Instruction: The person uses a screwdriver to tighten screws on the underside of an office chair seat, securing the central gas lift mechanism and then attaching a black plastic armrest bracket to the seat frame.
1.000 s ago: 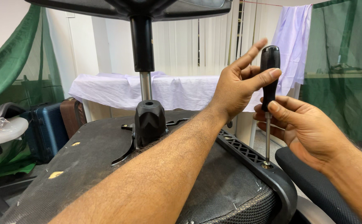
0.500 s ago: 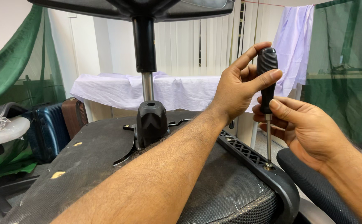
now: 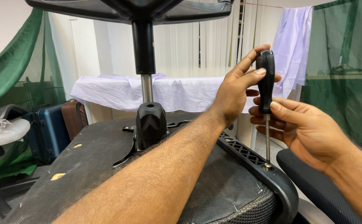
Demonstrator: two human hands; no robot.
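- Left hand (image 3: 234, 89) up top, its grip narrow; thumb and fingertips pinch the black handle of the screwdriver (image 3: 266, 83) near its cap
- Right hand (image 3: 301, 126) just below, grip closed loosely round the handle's lower end, fingers curled; the screwdriver stands upright between both hands
- Under the grip, the shaft drops straight to a screw (image 3: 268, 167) in the black plastic frame (image 3: 263, 166) of the upturned chair seat (image 3: 106, 161)
- Left of the hands, the gas cylinder (image 3: 144, 62) rises to the chair base overhead
- Behind: white vertical blinds (image 3: 189, 54), a white cloth (image 3: 176, 91), green netting (image 3: 346, 74); far left, a blue suitcase (image 3: 48, 130)
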